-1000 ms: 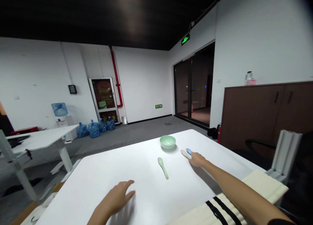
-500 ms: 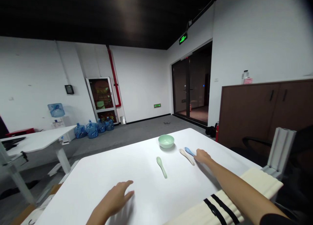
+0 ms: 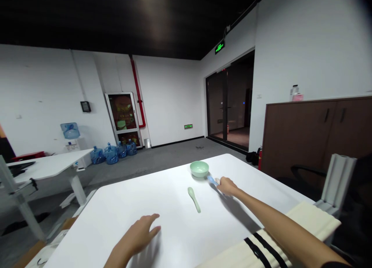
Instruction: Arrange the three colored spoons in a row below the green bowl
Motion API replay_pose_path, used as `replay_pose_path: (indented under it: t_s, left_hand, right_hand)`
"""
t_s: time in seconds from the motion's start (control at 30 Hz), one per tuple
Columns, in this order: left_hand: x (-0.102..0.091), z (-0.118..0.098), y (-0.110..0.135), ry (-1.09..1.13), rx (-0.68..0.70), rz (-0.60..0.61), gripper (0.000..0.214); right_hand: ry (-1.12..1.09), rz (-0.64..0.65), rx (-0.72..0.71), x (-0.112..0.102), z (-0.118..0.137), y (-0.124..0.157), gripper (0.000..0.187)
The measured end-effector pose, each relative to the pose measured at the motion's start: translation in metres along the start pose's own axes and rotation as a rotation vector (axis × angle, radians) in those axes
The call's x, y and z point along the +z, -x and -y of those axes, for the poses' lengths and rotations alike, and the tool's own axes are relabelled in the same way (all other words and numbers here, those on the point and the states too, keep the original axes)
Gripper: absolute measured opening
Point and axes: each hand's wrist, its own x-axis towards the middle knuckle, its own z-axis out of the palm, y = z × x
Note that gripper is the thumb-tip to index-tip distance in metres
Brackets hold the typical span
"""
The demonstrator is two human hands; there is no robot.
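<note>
**Q:** L side first. What's yr hand doing?

**A:** My L hand is open, fingers spread, holding nothing, down by the near edge of the white table. Can't tell if it's touching the top.

**Q:** Next along?

**A:** Green spoon lying flat about mid-table, handle angled twd me, well apart from both hands. Then the green bowl, upright nr the far corner.

**Q:** And yr R?

**A:** R hand is closed, gripping the blue spoon, w/ its end just beside the bowl on the R. Can't tell if they touch.

**Q:** Anything further R?

**A:** Brown cabinet by the wall, well past the table's R edge.
</note>
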Motion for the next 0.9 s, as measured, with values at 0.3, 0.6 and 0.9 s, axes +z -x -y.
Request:
replay_pose_path:
  t_s: [0.3,0.6,0.9]
  left_hand:
    - [0.004,0.002,-0.002,0.015,0.018,-0.005,0.061]
    - [0.003,0.004,-0.002,0.005,0.014,0.002,0.061]
    - [0.004,0.006,-0.002,0.021,0.006,0.0,0.061]
  right_hand:
    - [-0.01,0.138,-0.08,0.006,0.036,0.01,0.015]
    - [0.013,0.046,-0.044,0.027,0.035,0.011,0.024]
    - [0.016,0.062,-0.046,0.03,0.031,0.016,0.028]
